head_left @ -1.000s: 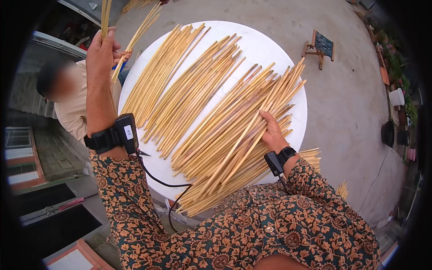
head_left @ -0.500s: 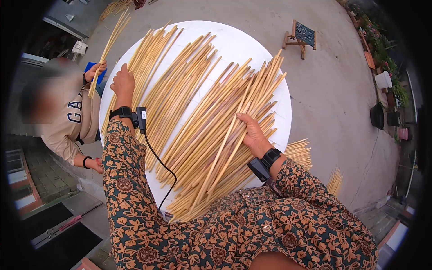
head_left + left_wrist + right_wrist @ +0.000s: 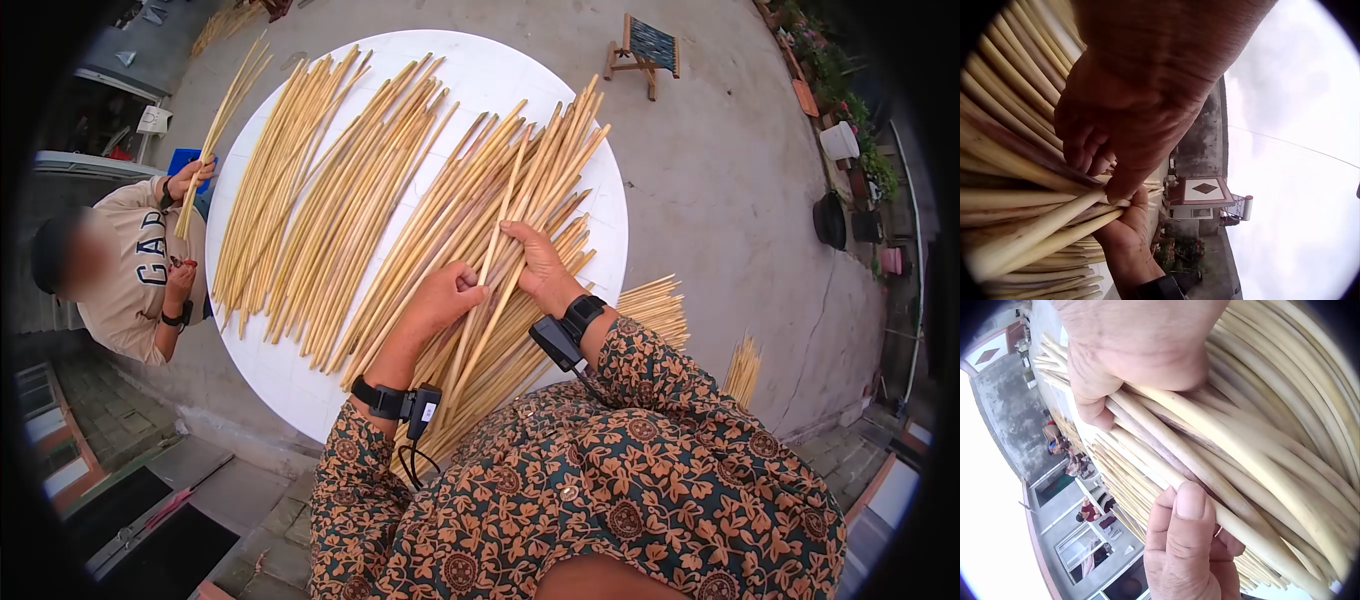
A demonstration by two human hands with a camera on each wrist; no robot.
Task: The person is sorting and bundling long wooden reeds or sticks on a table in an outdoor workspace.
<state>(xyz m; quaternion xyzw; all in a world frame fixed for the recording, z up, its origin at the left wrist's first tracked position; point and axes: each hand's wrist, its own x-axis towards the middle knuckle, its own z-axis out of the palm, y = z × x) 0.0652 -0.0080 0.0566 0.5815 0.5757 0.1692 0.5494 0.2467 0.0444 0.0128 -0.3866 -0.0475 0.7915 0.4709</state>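
On a round white table (image 3: pixel 320 400) lie long straw-coloured stalks in rows. My right hand (image 3: pixel 540 265) grips a loose bunch of stalks (image 3: pixel 560 170) slanting over the nearest row. Just to its left, my left hand (image 3: pixel 440 300) pinches one pale stalk of that bunch. In the right wrist view, the left thumb (image 3: pixel 1190 503) lies on top of this stalk (image 3: pixel 1235 525), fingers beneath, while the right hand (image 3: pixel 1141 350) curls round the bunch. In the left wrist view, the left hand (image 3: pixel 1141 119) hangs over the stalks with the right hand (image 3: pixel 1125 244) beyond.
Across the table at left, another person (image 3: pixel 135 260) holds a handful of stalks (image 3: pixel 220 130) upright. More stalk rows (image 3: pixel 370 200) cover the table's middle. A folding stool (image 3: pixel 645 50) stands on the concrete yard. Flowerpots (image 3: pixel 840 142) line the right side.
My left hand came back from the far left, where it held up a few stalks, to the bunch at my right hand. The other person lowered their stalks. My right hand kept its grip.
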